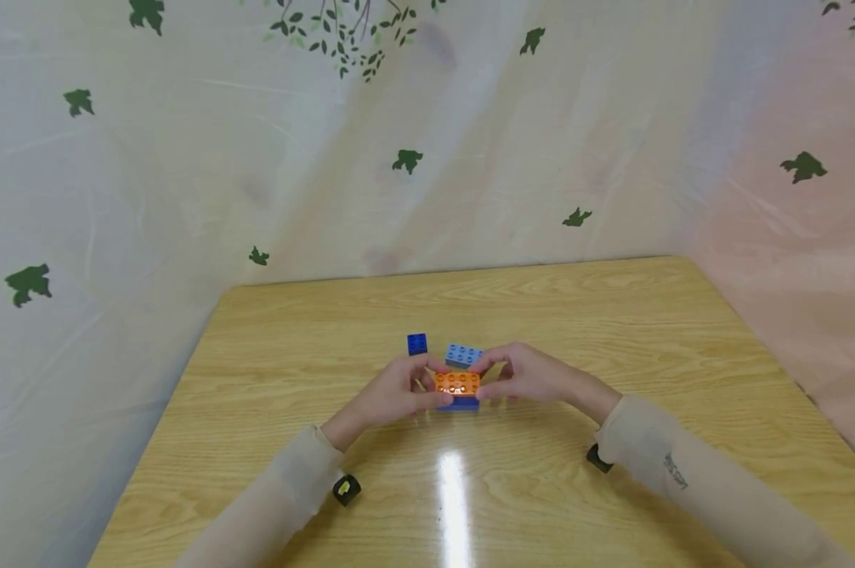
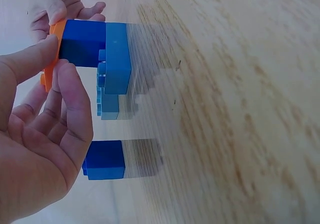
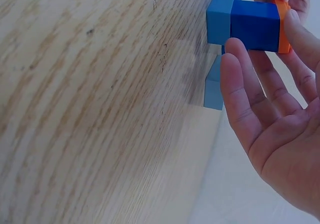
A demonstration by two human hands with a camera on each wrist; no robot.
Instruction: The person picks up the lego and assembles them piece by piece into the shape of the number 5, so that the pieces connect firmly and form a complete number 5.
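Note:
A flat orange brick (image 1: 458, 384) with studs tops a small stack. Beneath it are a dark blue brick (image 2: 82, 41) and a lighter blue brick (image 2: 118, 59) resting on the table. My left hand (image 1: 397, 389) pinches the orange brick's left end between thumb and fingers. At the right end, my right hand (image 1: 530, 375) pinches the same brick, its lower fingers beside the dark blue brick. A pale blue studded brick (image 1: 463, 355) lies just behind the stack. Farther left, a small dark blue brick (image 1: 416, 343) stands by itself behind my left hand.
The wooden table (image 1: 293, 339) runs back to a pale cloth wall (image 1: 470, 213) printed with leaves. Small black devices (image 1: 346, 489) sit at both sleeve cuffs. Light reflects in a bright strip on the tabletop in front of the stack.

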